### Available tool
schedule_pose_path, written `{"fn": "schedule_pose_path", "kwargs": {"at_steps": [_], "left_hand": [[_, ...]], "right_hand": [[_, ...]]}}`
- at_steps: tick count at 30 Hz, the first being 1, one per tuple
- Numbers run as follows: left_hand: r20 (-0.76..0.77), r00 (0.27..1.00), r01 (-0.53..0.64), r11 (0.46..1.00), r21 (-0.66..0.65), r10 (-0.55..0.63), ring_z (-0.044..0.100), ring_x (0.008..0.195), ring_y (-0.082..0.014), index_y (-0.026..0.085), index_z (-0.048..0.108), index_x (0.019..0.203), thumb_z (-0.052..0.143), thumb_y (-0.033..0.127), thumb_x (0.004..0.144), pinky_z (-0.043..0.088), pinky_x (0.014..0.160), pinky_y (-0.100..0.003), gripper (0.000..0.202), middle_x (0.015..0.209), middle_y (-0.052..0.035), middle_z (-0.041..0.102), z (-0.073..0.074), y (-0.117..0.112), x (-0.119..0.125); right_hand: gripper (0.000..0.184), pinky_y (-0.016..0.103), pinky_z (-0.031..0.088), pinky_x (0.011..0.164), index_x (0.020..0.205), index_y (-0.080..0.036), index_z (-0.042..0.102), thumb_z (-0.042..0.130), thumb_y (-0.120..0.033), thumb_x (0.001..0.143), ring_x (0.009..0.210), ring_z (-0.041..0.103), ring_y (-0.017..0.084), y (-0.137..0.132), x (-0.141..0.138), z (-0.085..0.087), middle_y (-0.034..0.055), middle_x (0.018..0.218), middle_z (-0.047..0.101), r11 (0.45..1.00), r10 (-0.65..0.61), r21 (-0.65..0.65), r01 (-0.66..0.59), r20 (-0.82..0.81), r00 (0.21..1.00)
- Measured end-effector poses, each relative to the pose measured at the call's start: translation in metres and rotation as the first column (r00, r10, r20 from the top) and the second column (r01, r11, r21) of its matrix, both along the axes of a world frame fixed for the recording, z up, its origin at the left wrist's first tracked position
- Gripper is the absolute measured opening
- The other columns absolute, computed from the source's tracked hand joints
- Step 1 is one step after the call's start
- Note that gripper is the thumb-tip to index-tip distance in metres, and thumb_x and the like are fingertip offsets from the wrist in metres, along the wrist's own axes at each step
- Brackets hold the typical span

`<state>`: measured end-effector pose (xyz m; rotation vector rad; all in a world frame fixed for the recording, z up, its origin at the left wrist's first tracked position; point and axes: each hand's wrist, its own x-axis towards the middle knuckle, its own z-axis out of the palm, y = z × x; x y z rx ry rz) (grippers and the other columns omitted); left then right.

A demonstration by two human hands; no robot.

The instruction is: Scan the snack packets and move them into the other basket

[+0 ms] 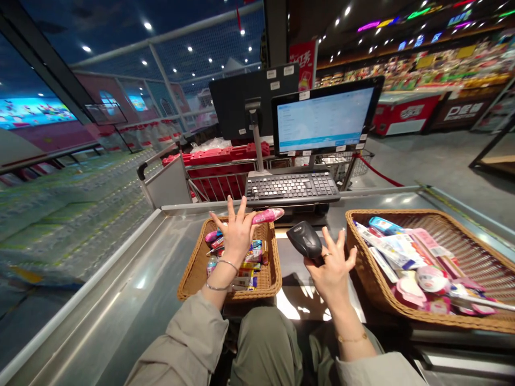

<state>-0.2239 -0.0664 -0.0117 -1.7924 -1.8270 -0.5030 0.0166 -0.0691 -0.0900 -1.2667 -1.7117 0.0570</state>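
Pink plastic tube (267, 216) looks light and slick to me, best held mid-body; the left hand (237, 236) pinches it above the wicker basket (270, 273), the right hand (332, 268) clutches a black barcode scanner (306, 239).

Pink tube (267, 216) by left hand (237, 233) — black scanner (306, 239) in right hand (330, 266).

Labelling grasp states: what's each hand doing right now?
Left hand: fingers spread, pink tube at thumb, grip unclear.
Right hand: holding black barcode scanner.
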Motion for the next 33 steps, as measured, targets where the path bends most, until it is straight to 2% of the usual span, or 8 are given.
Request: {"fn": "schedule_pose_path", "kwargs": {"at_steps": [6,9,14,23,33], "left_hand": [[0.018,0.999,0.028,1.000,0.004,-0.028,0.009,0.153,-0.0454,0.027,0.067,0.121,0.062,0.034,0.093,-0.010,0.104,-0.088,0.030,0.162,-0.0083,0.032,-0.004,0.009,0.013],[0.046,0.998,0.044,0.999,0.002,-0.044,0.009,0.152,-0.0461,0.027,0.068,0.122,0.063,0.034,0.092,-0.009,0.103,-0.088,0.031,0.162,-0.0086,0.033,-0.005,0.011,0.020],[0.073,0.997,0.032,0.999,0.026,-0.034,0.009,0.153,-0.0423,0.031,0.069,0.119,0.065,0.034,0.090,-0.012,0.107,-0.083,0.029,0.162,-0.0039,0.032,-0.007,0.014,0.034],[0.104,0.994,0.036,0.999,0.014,-0.037,0.006,0.154,-0.0402,0.032,0.070,0.119,0.068,0.035,0.088,-0.016,0.107,-0.080,0.031,0.162,-0.0027,0.032,-0.016,0.022,0.046],[0.110,0.993,0.029,0.999,0.033,-0.033,0.005,0.154,-0.0397,0.033,0.070,0.118,0.067,0.036,0.088,-0.019,0.107,-0.076,0.030,0.163,-0.0015,0.029,-0.020,0.027,0.052]], "right_hand": [[0.019,0.078,0.012,0.112,0.094,-0.018,0.068,0.062,-0.029,0.080,0.152,0.019,0.042,0.001,0.003,-0.001,0.0165,0.150,0.051,0.999,-0.046,0.018,0.046,0.026,0.999],[0.017,0.080,0.010,0.110,0.088,-0.017,0.068,0.064,-0.031,0.079,0.152,0.016,0.045,0.003,0.004,-0.003,0.0171,0.151,0.049,0.996,-0.079,0.038,0.078,0.031,0.996],[0.016,0.081,0.007,0.109,0.083,-0.016,0.068,0.060,-0.030,0.079,0.152,0.017,0.045,0.002,0.002,0.002,0.0188,0.148,0.051,0.987,-0.137,0.087,0.137,-0.015,0.991],[0.021,0.081,0.004,0.109,0.089,-0.017,0.070,0.057,-0.032,0.081,0.153,0.010,0.045,-0.001,0.002,0.003,0.0175,0.154,0.044,0.991,-0.107,0.087,0.105,0.019,0.994],[0.020,0.082,0.004,0.109,0.090,-0.017,0.071,0.058,-0.030,0.083,0.153,0.010,0.045,-0.003,0.000,0.007,0.0183,0.153,0.045,0.992,-0.092,0.090,0.091,0.010,0.996]]}}
